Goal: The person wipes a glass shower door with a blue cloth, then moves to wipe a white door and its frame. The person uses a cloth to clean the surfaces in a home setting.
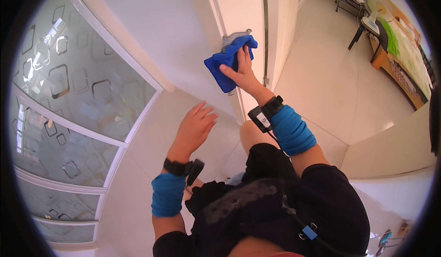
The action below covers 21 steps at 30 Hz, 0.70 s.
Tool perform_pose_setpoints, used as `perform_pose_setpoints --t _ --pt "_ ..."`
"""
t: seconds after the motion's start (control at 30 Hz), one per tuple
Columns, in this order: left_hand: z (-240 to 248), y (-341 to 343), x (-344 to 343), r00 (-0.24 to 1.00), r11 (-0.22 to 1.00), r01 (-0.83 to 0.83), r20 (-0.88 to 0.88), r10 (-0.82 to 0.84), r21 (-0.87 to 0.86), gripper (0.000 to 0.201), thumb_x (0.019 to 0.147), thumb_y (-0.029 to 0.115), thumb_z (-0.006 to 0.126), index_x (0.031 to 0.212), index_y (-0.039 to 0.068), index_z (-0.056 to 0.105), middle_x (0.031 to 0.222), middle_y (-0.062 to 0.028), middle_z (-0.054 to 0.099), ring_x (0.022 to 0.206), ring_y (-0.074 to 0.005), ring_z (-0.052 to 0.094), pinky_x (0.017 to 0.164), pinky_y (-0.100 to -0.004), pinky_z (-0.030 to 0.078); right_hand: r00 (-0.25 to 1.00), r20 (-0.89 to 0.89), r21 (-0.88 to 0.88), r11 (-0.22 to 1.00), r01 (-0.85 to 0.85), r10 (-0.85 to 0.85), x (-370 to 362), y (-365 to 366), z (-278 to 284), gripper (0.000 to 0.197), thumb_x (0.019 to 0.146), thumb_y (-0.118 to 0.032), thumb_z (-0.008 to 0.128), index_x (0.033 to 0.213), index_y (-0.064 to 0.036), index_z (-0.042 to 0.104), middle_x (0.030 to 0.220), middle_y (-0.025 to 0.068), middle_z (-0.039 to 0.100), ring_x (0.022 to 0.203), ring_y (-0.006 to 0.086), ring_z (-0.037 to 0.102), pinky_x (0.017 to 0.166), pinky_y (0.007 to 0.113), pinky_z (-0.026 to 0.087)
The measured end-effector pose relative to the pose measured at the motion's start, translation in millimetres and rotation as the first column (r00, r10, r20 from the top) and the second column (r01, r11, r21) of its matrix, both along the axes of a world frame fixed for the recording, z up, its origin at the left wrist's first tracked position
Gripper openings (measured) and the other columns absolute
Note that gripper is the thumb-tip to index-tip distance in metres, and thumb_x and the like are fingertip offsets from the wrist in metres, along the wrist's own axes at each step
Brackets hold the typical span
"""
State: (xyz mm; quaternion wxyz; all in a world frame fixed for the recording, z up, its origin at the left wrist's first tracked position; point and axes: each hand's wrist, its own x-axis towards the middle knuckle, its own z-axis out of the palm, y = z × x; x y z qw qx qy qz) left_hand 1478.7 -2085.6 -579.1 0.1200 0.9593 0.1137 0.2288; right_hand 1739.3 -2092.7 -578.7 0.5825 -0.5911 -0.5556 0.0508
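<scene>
My right hand (244, 75) presses a blue cloth (217, 69) against the white door (232, 7), its thumb and fingers spread over the fabric. The cloth is bunched along its upper edge and hangs loose on the left. Just above it shows part of a silvery door handle fitting (229, 40); the cloth hides the rest. Lower and to the left, my left hand (195, 127) hangs in the air, fingers extended and holding nothing. It is apart from both the door and the cloth.
At left stands a frosted glass partition (82, 87) with white frames. Pale floor tiles (317, 73) run through the doorway. Beyond, at right, are a bed (409, 64) with a wooden frame and a dark stool (365, 30) bearing a white device.
</scene>
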Motion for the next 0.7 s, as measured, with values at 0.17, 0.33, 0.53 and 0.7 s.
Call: perform_pose_setpoints --t 0.17,0.33,0.53,0.7 --pt "45 -19 102 0.997 0.895 0.011 0.068 -0.046 0.447 0.033 0.09 0.016 0.067 0.122 0.006 0.067 0.136 -0.0099 0.06 0.14 -0.0342 0.044 0.115 -0.0476 0.036 0.764 -0.524 0.015 0.902 -0.432 0.375 24 -44 20 0.078 0.107 -0.062 0.018 0.161 -0.0054 0.021 0.161 0.0149 0.03 0.151 0.0277 0.026 0.125 0.036 0.013" --pt "74 48 156 0.943 0.729 -0.224 -0.045 0.33 0.647 0.063 0.089 0.042 0.069 0.14 0.007 0.057 0.153 -0.0063 0.047 0.15 -0.0266 0.03 0.124 -0.0491 0.018 0.608 -0.721 0.002 0.878 -0.478 0.333 16 -23 67 0.079 0.106 -0.065 0.013 0.163 -0.0116 0.019 0.165 0.0117 0.025 0.152 0.0271 0.024 0.124 0.041 0.017" --pt "-39 89 159 0.91 0.321 -0.225 0.08 0.407 0.92 0.073 0.087 0.057 0.066 0.141 0.009 0.057 0.153 -0.006 0.046 0.151 -0.0282 0.027 0.123 -0.0568 0.016 0.933 -0.239 -0.295 0.895 -0.334 0.269 34 -108 -110 0.067 0.11 -0.055 0.024 0.157 -0.0095 0.037 0.162 0.0137 0.036 0.151 0.0277 0.03 0.123 0.039 0.023" --pt "-168 40 181 0.938 0.249 -0.27 0.197 0.284 0.93 0.08 0.079 0.055 0.074 0.141 0.006 0.056 0.154 -0.0172 0.043 0.149 -0.0373 0.028 0.126 -0.0566 0.013 0.967 0.093 -0.464 0.849 0.254 -0.239 118 -239 -444 0.042 0.107 -0.033 0.048 0.129 -0.0006 0.064 0.136 0.0186 0.061 0.127 0.0337 0.056 0.108 0.04 0.043"
